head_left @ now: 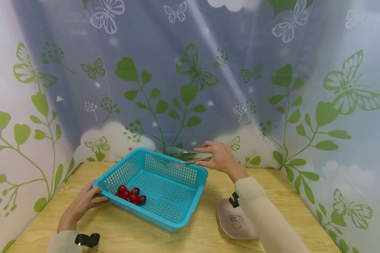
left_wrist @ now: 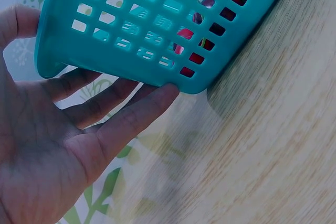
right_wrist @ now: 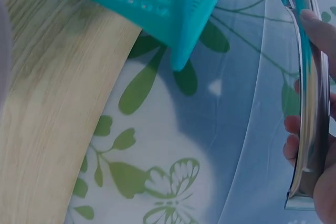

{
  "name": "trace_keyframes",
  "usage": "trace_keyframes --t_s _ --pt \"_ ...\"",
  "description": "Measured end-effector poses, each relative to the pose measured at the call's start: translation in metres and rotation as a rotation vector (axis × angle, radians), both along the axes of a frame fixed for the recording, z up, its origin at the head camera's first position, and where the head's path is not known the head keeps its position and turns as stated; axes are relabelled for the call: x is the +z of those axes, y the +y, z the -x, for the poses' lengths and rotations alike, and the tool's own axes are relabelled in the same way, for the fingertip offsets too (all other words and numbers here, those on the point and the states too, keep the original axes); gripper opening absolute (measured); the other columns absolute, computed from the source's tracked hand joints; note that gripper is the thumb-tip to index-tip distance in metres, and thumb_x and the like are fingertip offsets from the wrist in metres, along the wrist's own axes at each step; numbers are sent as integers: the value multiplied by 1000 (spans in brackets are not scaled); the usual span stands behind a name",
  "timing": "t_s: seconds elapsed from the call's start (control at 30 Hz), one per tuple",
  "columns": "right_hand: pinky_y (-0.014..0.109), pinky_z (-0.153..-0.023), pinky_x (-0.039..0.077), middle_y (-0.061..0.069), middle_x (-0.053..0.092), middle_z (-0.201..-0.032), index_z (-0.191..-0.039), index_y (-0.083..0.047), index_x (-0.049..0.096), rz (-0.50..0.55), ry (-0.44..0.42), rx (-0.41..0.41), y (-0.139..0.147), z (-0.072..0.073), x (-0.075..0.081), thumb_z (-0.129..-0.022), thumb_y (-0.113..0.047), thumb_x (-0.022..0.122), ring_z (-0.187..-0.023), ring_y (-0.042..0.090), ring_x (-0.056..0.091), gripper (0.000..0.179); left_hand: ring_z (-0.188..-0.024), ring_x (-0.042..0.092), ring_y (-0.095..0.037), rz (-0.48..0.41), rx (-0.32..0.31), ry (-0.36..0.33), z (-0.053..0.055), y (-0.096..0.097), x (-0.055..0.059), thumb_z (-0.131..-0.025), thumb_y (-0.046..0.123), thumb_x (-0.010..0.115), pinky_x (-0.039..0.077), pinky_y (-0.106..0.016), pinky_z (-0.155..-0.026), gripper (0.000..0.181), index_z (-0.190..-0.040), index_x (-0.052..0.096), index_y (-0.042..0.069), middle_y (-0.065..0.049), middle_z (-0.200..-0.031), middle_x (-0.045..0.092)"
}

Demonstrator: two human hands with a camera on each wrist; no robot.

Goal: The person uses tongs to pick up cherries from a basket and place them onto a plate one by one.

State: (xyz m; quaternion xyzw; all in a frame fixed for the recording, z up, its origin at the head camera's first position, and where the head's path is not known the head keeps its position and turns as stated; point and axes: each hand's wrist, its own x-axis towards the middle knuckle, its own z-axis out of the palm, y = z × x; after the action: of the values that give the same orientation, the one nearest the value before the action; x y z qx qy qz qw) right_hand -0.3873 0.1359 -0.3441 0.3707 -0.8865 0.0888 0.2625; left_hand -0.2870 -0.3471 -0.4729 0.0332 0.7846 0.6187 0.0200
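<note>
A blue plastic basket point(head_left: 159, 195) with slatted, holed walls sits on the wooden table. Several dark red cherries point(head_left: 134, 197) are gathered in its near left corner. My left hand point(head_left: 79, 205) holds that corner, thumb at the rim and fingers against the outer wall, as the left wrist view of the basket point(left_wrist: 126, 24) shows. Above the basket's far right part, my right hand point(head_left: 223, 157) grips metal tongs point(right_wrist: 312, 124). The two arms of the tongs are spread apart, with nothing between their tips.
To the right of the basket, partly under my right forearm, stands a shallow pinkish dish point(head_left: 225, 223) with a printed figure. A curtain point(head_left: 164, 52) with butterflies and leaves hangs behind and beside the table point(head_left: 123, 235). Dark bands with a small device are on both wrists.
</note>
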Motion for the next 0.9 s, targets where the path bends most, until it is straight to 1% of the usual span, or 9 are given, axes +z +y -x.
trace_keyframes --t_s 0.13,0.2,0.27,0.4,0.5,0.63,0.7,0.9 --pt "17 -46 23 -4 68 -103 -128 -29 75 -27 -26 13 -12 0 -1 -81 -49 84 -55 4 36 52 -103 63 -10 5 -1 -3 0 0 -1 -107 18 37 64 -50 -97 54 -152 26 -10 -37 -145 41" --pt "16 -46 22 -3 68 -104 -128 -29 75 -32 -53 23 -17 1 -2 -81 -49 84 -55 4 36 52 -103 63 -10 6 1 1 0 -1 -2 -107 18 37 64 -50 -97 53 -152 27 -10 -37 -145 41" --pt "16 -46 21 -2 69 -106 -127 -30 75 -44 -67 18 -22 2 -4 -80 -50 84 -56 3 37 52 -103 63 -10 13 -1 6 0 -1 -2 -108 18 36 64 -50 -97 53 -151 27 -10 -37 -145 41" --pt "15 -46 20 0 72 -115 -127 -31 75 -69 -91 10 -32 2 -6 -80 -51 85 -60 5 43 52 -104 63 -9 9 -5 -1 0 -2 -2 -108 18 36 64 -50 -97 53 -152 26 -10 -37 -146 40" --pt "15 -45 22 0 71 -117 -127 -32 75 -84 -104 9 -37 1 -6 -80 -52 84 -63 6 47 52 -103 63 -9 -1 -5 -13 0 -1 -2 -108 19 36 63 -51 -98 52 -151 27 -10 -36 -145 40" --pt "15 -48 27 -2 70 -108 -127 -33 74 -86 -116 19 -43 -1 -5 -80 -53 83 -68 7 49 53 -103 63 -9 -3 -3 -13 0 -1 -1 -108 19 36 63 -51 -99 52 -150 27 -10 -36 -145 40" --pt "15 -49 29 -2 70 -107 -128 -32 74 -89 -121 21 -45 -1 -5 -80 -54 83 -69 7 48 53 -103 63 -10 -2 -1 -10 0 0 -1 -108 19 37 63 -51 -98 52 -150 27 -10 -36 -145 40" --pt "16 -51 31 -2 69 -110 -130 -32 73 -99 -150 18 -52 0 -3 -81 -55 82 -74 8 49 55 -104 62 -13 6 2 -9 1 0 -1 -107 19 37 64 -50 -98 54 -153 26 -9 -37 -146 40"
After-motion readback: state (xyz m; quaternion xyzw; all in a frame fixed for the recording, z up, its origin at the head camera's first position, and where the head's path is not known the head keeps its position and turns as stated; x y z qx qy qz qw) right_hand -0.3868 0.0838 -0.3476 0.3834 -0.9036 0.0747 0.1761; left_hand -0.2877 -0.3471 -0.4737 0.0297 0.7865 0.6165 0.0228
